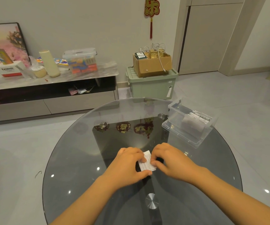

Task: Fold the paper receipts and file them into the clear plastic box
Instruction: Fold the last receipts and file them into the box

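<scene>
Hands grip one folded receipt [147,163]: left hand [129,161] and right hand [171,159] pinch it. Box [189,125] sits beyond the receipt.

The round glass table [75,159] lies bare across its whole left half and along its far edge, leaving open passage there. Both hands meet at the middle: the left hand [127,163] and right hand [171,161] cover a folded receipt [147,163], and their forearms block the near side. At the far right the clear plastic box [176,117] stands on its lid [194,142], open on top, with filed receipts [200,117] filling its right end; its left end is free. Bare glass separates the right hand from the box.
</scene>
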Tool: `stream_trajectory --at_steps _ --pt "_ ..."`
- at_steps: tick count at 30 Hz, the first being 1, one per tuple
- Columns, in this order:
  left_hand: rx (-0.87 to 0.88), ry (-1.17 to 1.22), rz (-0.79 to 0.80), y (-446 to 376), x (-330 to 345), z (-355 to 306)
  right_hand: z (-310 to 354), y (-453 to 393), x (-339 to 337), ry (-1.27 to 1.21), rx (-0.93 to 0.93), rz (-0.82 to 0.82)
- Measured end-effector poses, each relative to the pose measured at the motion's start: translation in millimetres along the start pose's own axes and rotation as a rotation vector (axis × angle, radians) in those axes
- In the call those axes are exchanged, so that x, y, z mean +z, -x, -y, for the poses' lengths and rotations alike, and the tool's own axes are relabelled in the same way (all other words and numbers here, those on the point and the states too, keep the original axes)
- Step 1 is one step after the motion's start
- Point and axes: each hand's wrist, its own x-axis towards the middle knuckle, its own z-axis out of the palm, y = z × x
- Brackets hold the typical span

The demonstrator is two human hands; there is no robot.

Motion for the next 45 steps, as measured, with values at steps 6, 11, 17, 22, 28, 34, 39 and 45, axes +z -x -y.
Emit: stream_trajectory --at_steps 6,11,17,22,28,34,39,45 --pt "0.023 -0.028 0.062 -1.1 -6.9 -0.2 -4.0 -2.6 -4.9 0.078 -0.018 0.169" --pt "0.025 -0.034 0.087 -0.3 -9.6 0.4 -0.7 -2.1 -3.7 0.146 -0.077 0.118" --pt "0.014 0.006 0.07 -0.6 -8.5 1.7 -2.0 1.1 -4.1 0.036 -0.052 0.033" --pt "-0.056 0.154 0.021 -2.0 -5.2 -0.1 -0.5 -1.1 4.5 -0.057 0.036 -0.034" --pt "-0.193 0.25 -0.044 -7.3 2.8 -0.6 0.3 -8.0 18.2 -0.191 0.126 -0.163" --pt "-0.368 0.312 -0.101 -10.4 4.1 -1.8 3.9 -15.4 32.6 -0.257 0.225 -0.243" --pt "-0.509 0.476 -0.062 -10.7 0.5 1.0 8.7 -15.9 35.9 -0.225 0.212 -0.27" --pt "-0.566 0.613 -0.036 -9.5 -6.9 0.5 12.3 -15.2 35.0 -0.217 0.188 -0.209"
